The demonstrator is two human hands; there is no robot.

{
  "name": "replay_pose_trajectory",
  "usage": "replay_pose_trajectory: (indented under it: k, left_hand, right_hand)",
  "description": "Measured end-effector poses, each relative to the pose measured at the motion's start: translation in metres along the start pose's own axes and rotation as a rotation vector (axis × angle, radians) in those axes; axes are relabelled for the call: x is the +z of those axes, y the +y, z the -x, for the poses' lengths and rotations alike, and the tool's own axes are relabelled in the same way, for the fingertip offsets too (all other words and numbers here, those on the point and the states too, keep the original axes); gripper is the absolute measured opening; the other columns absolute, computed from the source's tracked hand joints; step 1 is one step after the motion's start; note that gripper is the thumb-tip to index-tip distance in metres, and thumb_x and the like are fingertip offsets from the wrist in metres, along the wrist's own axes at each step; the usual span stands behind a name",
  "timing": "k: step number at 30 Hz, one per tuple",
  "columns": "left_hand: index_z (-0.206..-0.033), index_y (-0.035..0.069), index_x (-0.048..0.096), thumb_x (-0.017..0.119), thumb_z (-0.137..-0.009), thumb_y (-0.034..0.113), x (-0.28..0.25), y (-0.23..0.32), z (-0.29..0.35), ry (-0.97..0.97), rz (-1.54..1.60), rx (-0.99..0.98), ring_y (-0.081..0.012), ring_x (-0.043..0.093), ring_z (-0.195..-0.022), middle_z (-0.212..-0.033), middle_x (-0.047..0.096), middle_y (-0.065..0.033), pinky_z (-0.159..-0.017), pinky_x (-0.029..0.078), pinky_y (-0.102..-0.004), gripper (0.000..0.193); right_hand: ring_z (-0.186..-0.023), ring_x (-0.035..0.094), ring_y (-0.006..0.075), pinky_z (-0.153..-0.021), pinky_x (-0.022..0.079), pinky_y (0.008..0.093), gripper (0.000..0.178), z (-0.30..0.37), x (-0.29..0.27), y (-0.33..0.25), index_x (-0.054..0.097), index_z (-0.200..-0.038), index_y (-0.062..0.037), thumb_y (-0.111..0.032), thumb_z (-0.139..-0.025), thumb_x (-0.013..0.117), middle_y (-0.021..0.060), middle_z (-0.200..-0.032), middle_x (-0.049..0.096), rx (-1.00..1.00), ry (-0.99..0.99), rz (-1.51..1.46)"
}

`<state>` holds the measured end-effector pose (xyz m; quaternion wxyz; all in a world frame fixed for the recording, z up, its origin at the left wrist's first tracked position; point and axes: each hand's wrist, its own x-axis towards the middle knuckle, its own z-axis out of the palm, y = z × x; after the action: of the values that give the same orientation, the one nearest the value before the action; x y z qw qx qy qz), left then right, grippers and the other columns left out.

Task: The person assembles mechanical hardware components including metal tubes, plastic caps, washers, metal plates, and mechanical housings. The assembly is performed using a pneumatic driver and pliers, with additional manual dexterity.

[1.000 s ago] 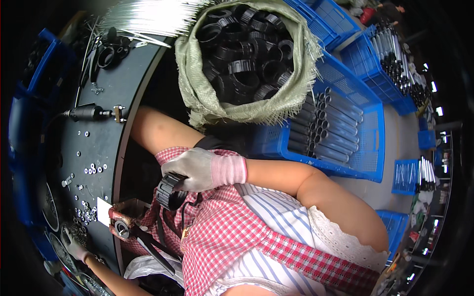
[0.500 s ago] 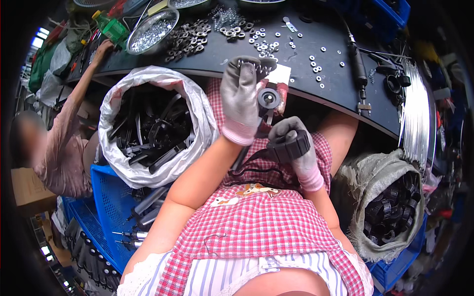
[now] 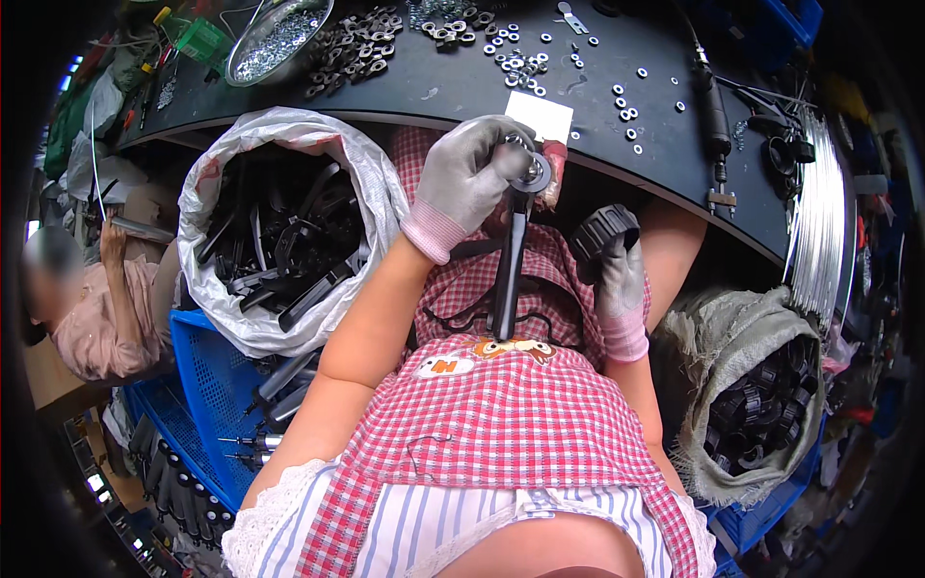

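Now bringing left hand [image 3: 459, 175], with unclear hold, to metal ring [image 3: 544, 177], shifting work there while grasping black collar [image 3: 594, 229] in right hand [image 3: 621, 287].

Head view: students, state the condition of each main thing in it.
Left hand, gloved, fingers at the metal ring.
Right hand, gloved, holding a black ribbed collar.
White sack, open, holding black parts.
Woven sack, open, holding black rings.
Metal bowl, uncovered, holding shiny bits.
Power driver, lying on the table.
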<state>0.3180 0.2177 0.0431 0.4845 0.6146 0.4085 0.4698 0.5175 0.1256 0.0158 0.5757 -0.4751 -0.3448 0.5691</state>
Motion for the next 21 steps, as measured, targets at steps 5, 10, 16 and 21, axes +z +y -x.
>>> replay_pose_trajectory:
  k: [5,10,16,21]
  left_hand:
    - [-0.08,0.009,0.064,0.071,-0.069,0.017,0.0,0.029,-0.01,0.013,-0.775,0.626,-0.0249,0.064,-0.094,-0.088,0.068,-0.0004,-0.084,0.048,-0.0377,0.015]
    - [-0.08,0.006,0.067,0.071,-0.068,0.009,-0.005,0.029,-0.012,-0.164,-0.76,0.418,-0.026,0.062,-0.102,-0.095,0.069,-0.003,-0.089,0.047,-0.0384,0.012]
    - [-0.087,0.009,0.071,0.071,-0.071,0.012,0.004,0.024,-0.008,-0.054,-1.136,0.365,-0.0251,0.058,-0.109,-0.107,0.067,-0.0017,-0.093,0.046,-0.0381,0.017]
    - [-0.138,0.003,0.043,0.074,-0.069,0.038,0.0,0.008,-0.002,-0.021,-0.606,0.286,-0.0393,0.043,-0.127,-0.14,0.041,-0.0247,-0.106,0.035,-0.0443,0.083]
  right_hand:
    - [-0.092,0.059,0.0131,-0.073,0.052,0.0252,0.057,-0.019,-0.028,0.011,0.046,-0.13,-0.0081,-0.054,-0.095,0.047,0.0036,-0.109,0.058,-0.121,-0.009,0.28]
    - [-0.08,0.059,0.0089,-0.066,0.05,0.0227,0.059,-0.039,-0.023,-0.016,0.049,-0.126,-0.0049,-0.055,-0.094,0.047,0.0008,-0.095,0.059,-0.054,-0.006,0.182]
    - [-0.076,0.062,0.007,-0.067,0.052,0.0219,0.04,-0.067,-0.001,-0.045,0.061,-0.109,0.0003,-0.036,-0.1,0.046,0.001,-0.088,0.065,-0.065,-0.134,0.325]
    - [-0.092,0.063,0.0121,-0.078,0.053,0.0264,0.025,-0.077,0.021,-0.051,0.056,-0.116,0.002,-0.01,-0.096,0.047,0.0079,-0.107,0.064,-0.311,-0.108,0.254]
